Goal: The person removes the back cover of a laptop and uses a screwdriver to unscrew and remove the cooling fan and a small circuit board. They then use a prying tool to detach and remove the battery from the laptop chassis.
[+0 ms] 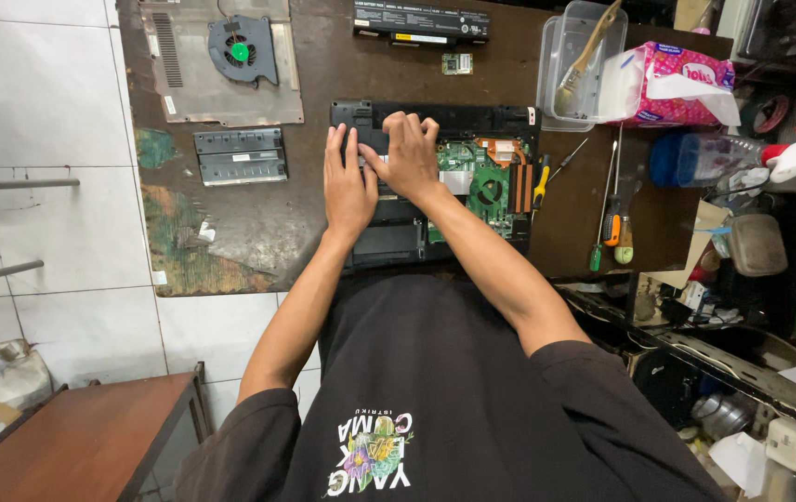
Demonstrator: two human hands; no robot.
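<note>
An opened laptop base is laid on the dark worn surface, its green circuit board and copper heat pipe exposed on the right. Both hands are pressed flat onto its left half — the left hand with fingers held together and extended, the right hand beside it, fingers slightly spread and curled at the far edge. Nothing is pinched. A cooling fan on its cover panel is seen further left, a battery pack beyond, screwdrivers to the right.
</note>
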